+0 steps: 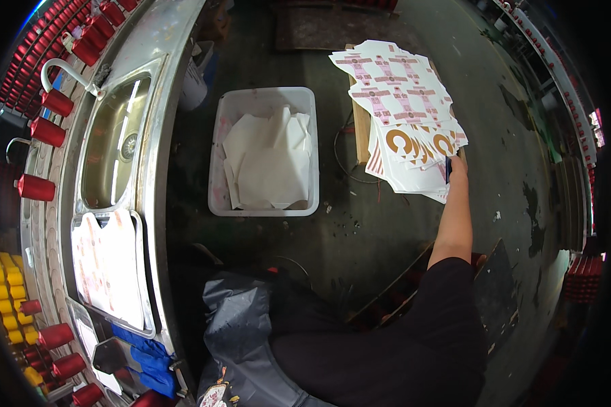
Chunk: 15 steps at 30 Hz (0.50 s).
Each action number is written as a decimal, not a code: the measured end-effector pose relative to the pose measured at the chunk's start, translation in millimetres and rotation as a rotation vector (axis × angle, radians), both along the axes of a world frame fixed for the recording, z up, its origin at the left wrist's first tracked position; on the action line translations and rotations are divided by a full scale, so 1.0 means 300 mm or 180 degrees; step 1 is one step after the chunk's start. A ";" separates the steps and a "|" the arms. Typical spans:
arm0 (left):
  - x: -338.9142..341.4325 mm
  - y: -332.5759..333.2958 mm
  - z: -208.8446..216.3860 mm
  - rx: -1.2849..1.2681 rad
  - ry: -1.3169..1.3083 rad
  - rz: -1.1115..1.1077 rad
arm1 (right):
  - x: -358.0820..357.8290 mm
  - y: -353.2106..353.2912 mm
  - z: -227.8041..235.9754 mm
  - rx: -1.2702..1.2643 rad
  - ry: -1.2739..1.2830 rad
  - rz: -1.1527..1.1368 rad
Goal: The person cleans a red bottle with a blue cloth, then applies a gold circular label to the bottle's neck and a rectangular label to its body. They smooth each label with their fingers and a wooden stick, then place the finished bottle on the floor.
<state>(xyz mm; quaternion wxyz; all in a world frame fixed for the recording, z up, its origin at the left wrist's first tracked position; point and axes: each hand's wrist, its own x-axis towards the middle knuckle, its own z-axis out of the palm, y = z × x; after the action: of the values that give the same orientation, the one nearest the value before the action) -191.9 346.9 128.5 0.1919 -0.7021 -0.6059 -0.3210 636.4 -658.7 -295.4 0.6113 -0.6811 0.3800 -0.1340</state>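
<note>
My right arm stretches out to the stack of printed sheets on the right. My right hand [459, 168] is closed at the stack's near right edge, with a small dark blue thing [448, 169] at its fingers whose kind I cannot make out. The upper sheets [394, 85] are white with pink printed shapes and cut, zigzag edges. Under them, fanned toward me, lie white sheets with brown-gold lettering [414, 142]. The pile rests on a low wooden stand [361, 139]. My left hand is out of the picture.
A white plastic tub [265, 213] with blank off-white sheets [265, 159] stands on the floor. At the left runs a metal counter with a sink [108, 176], a tap [68, 66], a tray of printed sheets [108, 268] and a blue cloth [153, 366]. Red cups [36, 188] line its far side.
</note>
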 end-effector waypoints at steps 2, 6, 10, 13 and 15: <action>-0.009 0.005 0.007 0.0010 0.0026 -0.0004 | -0.022 0.015 0.028 0.0505 -0.0283 0.0029; -0.026 0.009 0.019 0.0046 0.0047 -0.0002 | -0.030 0.046 0.113 0.0833 -0.0223 -0.0039; -0.043 0.011 0.019 0.0088 0.0038 0.0009 | -0.004 0.114 0.185 0.0300 -0.0352 -0.0189; -0.039 0.037 0.016 0.0130 0.0001 -0.0028 | -0.012 0.180 0.224 0.0287 -0.0031 -0.0472; -0.023 0.064 0.020 0.0172 -0.0021 -0.0068 | -0.018 0.214 0.231 0.0483 -0.0372 -0.0516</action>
<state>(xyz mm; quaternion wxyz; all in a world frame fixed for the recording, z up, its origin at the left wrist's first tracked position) -198.7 366.1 134.3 0.2053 -0.7021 -0.5901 -0.3416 630.9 -594.6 -226.1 0.6693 -0.5910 0.4067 -0.1933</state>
